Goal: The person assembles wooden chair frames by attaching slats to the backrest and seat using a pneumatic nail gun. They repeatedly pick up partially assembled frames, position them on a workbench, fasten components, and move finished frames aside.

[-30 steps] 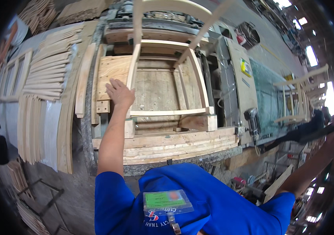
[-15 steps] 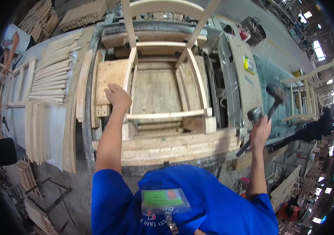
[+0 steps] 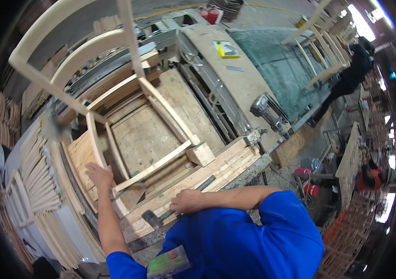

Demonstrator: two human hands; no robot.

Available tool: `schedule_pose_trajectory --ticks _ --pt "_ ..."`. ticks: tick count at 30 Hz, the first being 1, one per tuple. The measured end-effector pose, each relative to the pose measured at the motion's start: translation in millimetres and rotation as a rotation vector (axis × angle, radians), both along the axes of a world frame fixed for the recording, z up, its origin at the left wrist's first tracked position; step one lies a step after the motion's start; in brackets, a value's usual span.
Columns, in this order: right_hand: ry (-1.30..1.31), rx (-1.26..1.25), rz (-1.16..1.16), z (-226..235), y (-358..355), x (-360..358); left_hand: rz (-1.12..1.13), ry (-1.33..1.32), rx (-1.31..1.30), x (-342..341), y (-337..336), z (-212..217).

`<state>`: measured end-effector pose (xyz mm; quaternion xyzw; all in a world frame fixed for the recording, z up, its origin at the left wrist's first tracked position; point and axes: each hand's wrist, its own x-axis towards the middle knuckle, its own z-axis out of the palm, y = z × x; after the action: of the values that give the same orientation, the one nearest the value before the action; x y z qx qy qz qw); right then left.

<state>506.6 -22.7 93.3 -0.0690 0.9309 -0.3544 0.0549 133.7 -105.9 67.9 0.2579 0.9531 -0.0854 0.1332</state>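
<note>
A bare wooden chair frame [image 3: 170, 109] stands in a wooden jig on the workbench, its curved back leaning up to the far left. My left hand [image 3: 100, 176] lies with fingers stretched out at the near left corner of the seat frame, over a light wooden board [image 3: 81, 148]. In my right hand [image 3: 187, 201], close to my body at the bench's near edge, is a mallet. The fingers are closed round its dark handle. The dark mallet head [image 3: 151, 219] points to the left, above the bench's front timbers [image 3: 228, 162].
A nail gun [image 3: 270, 111] rests on the side board to the right, with a yellow-edged packet [image 3: 226, 49] farther back. Slim wooden slats [image 3: 40, 172] lie stacked at left. A person in dark clothes [image 3: 358, 63] stands near another chair frame [image 3: 325, 51] at the far right.
My right hand has brought the mallet from the raised right side down to the bench's near edge. The view has turned, and my left hand is now at the frame's near left corner.
</note>
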Motion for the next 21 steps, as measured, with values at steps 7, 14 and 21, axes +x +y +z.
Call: schedule_pose_trajectory --ticks 7,14,21 --pt "0.106 -0.055 -0.466 46.3 70.2 29.5 -0.003 -0.009 0.067 2.2 -2.4 -2.3" --pt "0.02 0.504 -1.435 60.8 321.6 219.8 0.062 -0.025 0.683 30.5 13.5 1.6" --pt "-0.209 0.357 -1.151 11.2 352.6 239.8 -0.018 -0.299 0.843 136.0 93.9 45.8"
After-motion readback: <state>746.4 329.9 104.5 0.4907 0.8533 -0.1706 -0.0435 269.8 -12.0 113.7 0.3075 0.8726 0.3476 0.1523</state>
